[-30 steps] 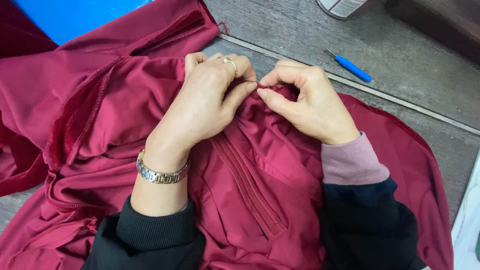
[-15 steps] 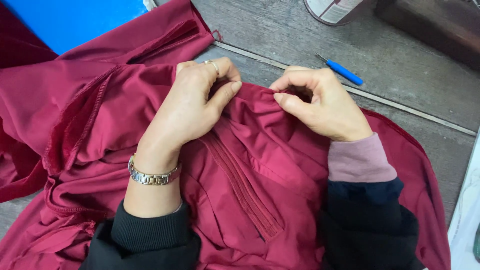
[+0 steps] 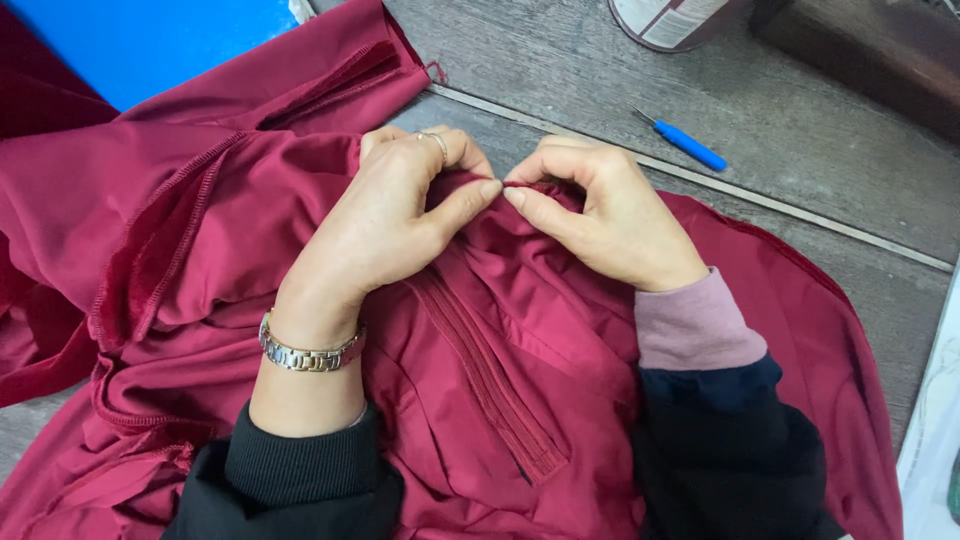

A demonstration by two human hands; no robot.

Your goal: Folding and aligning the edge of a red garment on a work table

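A dark red garment (image 3: 180, 230) lies spread over a grey wooden table (image 3: 800, 150), with a sewn-in zipper (image 3: 490, 385) running down its middle. My left hand (image 3: 390, 225), with a ring and a metal wristwatch, pinches the fabric at the zipper's top end. My right hand (image 3: 600, 215) pinches the same fold from the other side, thumb and forefinger tips almost touching the left thumb. Both hands hold the red cloth bunched between them.
A blue-handled seam ripper (image 3: 685, 143) lies on the table beyond my right hand. A round tin (image 3: 670, 20) stands at the top edge, a dark wooden block (image 3: 860, 50) at top right. A blue sheet (image 3: 160, 45) lies at top left. A pale object (image 3: 935, 420) sits at the right edge.
Both hands stayed at the zipper's top. The fingertips, slightly apart half a second ago, have closed together again on the fold.
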